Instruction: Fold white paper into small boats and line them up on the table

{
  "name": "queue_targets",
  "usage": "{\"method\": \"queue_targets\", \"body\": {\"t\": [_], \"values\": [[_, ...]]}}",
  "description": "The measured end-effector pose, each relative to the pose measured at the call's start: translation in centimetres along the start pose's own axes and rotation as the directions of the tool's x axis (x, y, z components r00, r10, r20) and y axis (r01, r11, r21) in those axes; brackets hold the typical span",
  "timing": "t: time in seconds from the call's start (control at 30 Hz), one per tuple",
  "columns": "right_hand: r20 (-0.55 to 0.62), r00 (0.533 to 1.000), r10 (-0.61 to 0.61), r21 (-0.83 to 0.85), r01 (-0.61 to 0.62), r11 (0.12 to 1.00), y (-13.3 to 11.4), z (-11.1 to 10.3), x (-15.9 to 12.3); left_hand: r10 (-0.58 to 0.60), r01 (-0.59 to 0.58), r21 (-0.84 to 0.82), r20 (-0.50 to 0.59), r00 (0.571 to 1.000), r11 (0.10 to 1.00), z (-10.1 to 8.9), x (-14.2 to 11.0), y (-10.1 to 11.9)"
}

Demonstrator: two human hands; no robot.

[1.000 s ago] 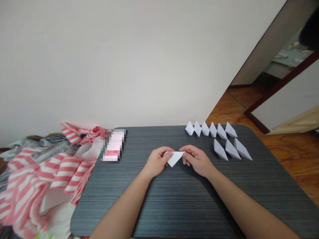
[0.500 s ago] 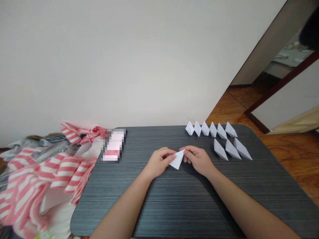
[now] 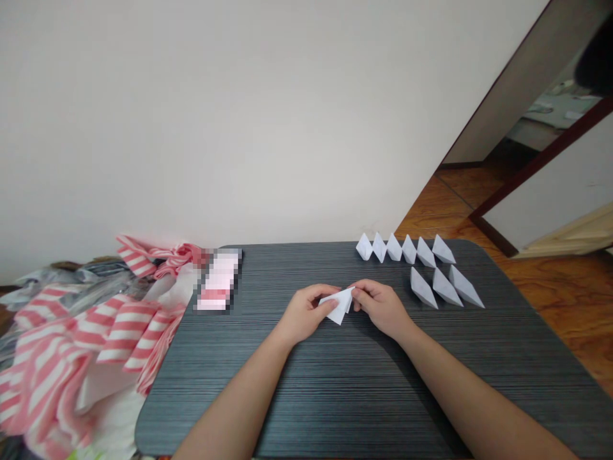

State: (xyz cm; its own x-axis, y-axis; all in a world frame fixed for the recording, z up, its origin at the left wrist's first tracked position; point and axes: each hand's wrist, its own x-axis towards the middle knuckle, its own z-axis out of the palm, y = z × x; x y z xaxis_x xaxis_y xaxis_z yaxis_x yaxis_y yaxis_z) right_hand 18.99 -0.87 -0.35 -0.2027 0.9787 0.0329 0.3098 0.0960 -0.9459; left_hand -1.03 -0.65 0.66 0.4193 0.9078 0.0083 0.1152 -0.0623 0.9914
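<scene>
Between my two hands is a small piece of folded white paper [image 3: 340, 309], its layers slightly spread at the lower right. My left hand [image 3: 306, 313] pinches its left side, thumb on the near face and fingers behind. With thumb and fingertips, my right hand [image 3: 377, 304] grips the upper right corner. The paper is held just over the dark table [image 3: 306, 396]. To the right of my hands stand folded white paper boats, several in a back row [image 3: 394, 248] and three in a front row [image 3: 447, 289].
A pixelated phone-like rectangle [image 3: 218, 279] lies at the table's left rear. Beyond the left edge is a heap of red-and-white striped cloth [image 3: 129, 329]. A pale wall [image 3: 268, 128] rises behind the table. Wooden floor [image 3: 440, 204] and a doorway are at the right.
The folded paper has gone from a single flat triangle to parted layers, a second flap now showing near my right fingers. Both hands have hardly moved.
</scene>
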Motion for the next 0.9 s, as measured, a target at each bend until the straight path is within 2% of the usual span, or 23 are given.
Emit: {"method": "queue_targets", "body": {"t": [0.1, 0.23, 0.3, 0.43, 0.6, 0.7, 0.8, 0.9], "values": [[0.003, 0.998, -0.064, -0.033, 0.064, 0.997, -0.3, 0.0, 0.1, -0.074, 0.074, 0.0, -0.015, 0.997, 0.997, 0.0, 0.0, -0.1], [-0.025, 0.981, -0.193, -0.053, 0.191, 0.98, -0.7, 0.1, 0.2, -0.111, 0.111, -0.08, 0.013, 0.994, 0.991, 0.1, 0.0, 0.1], [-0.011, 0.984, -0.179, -0.057, 0.178, 0.982, -0.6, 0.1, 0.2, -0.111, 0.113, -0.102, 0.022, 0.994, 0.988, 0.1, 0.1, 0.2], [0.006, 0.998, -0.061, -0.168, 0.061, 0.984, -0.5, 0.2, 0.0, -0.103, 0.104, -0.084, 0.011, 0.995, 0.991, 0.2, 0.1, 0.2], [-0.036, 0.997, -0.064, -0.283, 0.052, 0.958, -0.7, 0.3, 0.0, -0.142, 0.148, -0.083, 0.07, 0.987, 0.986, 0.4, 0.0, 0.1], [-0.038, 0.995, -0.093, -0.326, 0.075, 0.942, -0.8, 0.5, 0.0, -0.161, 0.161, 0.004, 0.092, 0.983, 0.987, 0.6, -0.1, 0.3], [-0.029, 0.991, -0.129, -0.34, 0.111, 0.934, -0.9, 0.7, 0.0, -0.13, 0.116, 0.149, 0.088, 0.988, 0.982, 0.6, -0.1, 0.7], [-0.013, 0.99, -0.138, -0.328, 0.126, 0.936, -1.0, 0.7, -0.1, -0.118, 0.099, 0.224, 0.074, 0.99, 0.97, 0.6, -0.1, 0.9]]}}
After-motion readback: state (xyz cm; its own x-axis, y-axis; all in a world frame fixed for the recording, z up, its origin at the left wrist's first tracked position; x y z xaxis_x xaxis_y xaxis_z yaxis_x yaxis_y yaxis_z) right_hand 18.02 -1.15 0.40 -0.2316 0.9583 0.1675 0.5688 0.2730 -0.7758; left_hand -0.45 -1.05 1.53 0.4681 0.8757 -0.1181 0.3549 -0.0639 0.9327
